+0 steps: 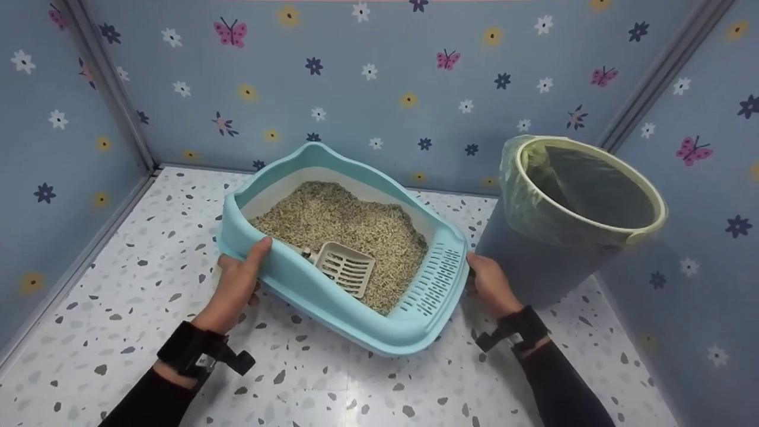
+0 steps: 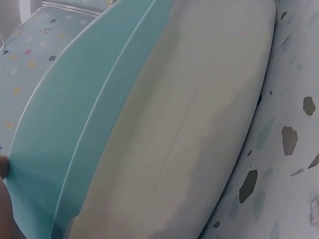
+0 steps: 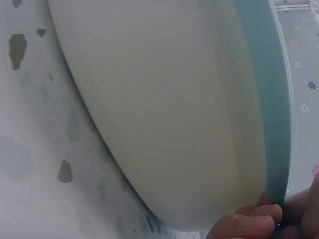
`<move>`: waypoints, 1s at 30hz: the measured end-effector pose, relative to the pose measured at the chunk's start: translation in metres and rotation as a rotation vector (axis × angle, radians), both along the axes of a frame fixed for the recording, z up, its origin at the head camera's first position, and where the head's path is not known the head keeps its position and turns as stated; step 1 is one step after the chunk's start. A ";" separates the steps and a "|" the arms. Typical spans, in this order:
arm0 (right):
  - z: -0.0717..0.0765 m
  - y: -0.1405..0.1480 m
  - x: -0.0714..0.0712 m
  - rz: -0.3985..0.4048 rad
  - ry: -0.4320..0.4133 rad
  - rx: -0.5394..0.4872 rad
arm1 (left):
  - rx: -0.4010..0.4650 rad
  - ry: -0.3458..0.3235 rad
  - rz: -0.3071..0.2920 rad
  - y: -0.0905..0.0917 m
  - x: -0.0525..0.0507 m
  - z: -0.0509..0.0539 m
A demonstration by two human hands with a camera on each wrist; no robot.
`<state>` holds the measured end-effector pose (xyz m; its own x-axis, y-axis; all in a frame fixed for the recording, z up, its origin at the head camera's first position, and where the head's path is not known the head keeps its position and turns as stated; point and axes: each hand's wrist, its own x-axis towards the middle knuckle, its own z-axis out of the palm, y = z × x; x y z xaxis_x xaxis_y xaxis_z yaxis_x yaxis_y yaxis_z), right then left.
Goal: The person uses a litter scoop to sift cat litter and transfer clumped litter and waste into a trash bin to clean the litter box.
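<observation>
A litter box point(image 1: 320, 292) with a light blue rim and a pale lower tub sits at an angle in the middle of the head view. Grainy litter point(image 1: 338, 216) fills it, heaped toward the back. On the litter lies a beige slotted scoop point(image 1: 345, 268), its handle mostly hidden behind the near wall. My left hand point(image 1: 236, 287) grips the blue rim at the left, thumb over the edge. At the right end, beside the perforated step point(image 1: 436, 279), my right hand point(image 1: 493, 284) holds the rim, fingers curled at its edge in the right wrist view.
A grey bin point(image 1: 528, 261) lined with a translucent yellowish bag point(image 1: 519, 207) stands close to the box's right end. Blue flowered panels point(image 1: 356, 77) enclose the back and both sides. The speckled white floor point(image 1: 296, 379) extends in front of the box.
</observation>
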<state>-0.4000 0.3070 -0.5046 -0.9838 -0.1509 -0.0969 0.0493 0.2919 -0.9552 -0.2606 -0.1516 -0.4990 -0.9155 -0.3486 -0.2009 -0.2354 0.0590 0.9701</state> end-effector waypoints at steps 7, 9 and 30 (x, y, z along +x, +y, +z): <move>-0.006 -0.003 0.025 -0.002 -0.048 -0.139 | 0.012 0.040 -0.017 -0.014 -0.016 0.000; -0.006 -0.003 0.026 0.006 -0.048 -0.143 | 0.012 0.055 -0.022 -0.015 -0.017 0.000; -0.005 -0.010 0.032 -0.065 0.039 0.084 | -0.033 0.109 -0.060 -0.004 -0.027 -0.002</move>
